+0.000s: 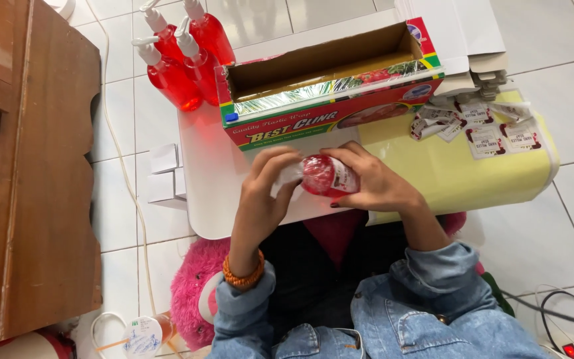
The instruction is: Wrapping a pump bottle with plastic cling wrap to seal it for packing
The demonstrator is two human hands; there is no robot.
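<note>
Over the low white table (207, 199), both hands close around a small red bottle (325, 175): the left hand (265, 193) pinches clear wrap at its end, the right hand (373, 183) cups its body. The thin film could tear or bunch if pulled unevenly. The bottle's cap is hidden, and the stickers (493, 133) are too small to make out

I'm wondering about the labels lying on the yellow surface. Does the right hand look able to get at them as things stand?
Probably yes, once it lets go. The right hand and left hand both grip a small red bottle. The labels lie in the open on the right of the yellow surface, with nothing between.
</note>
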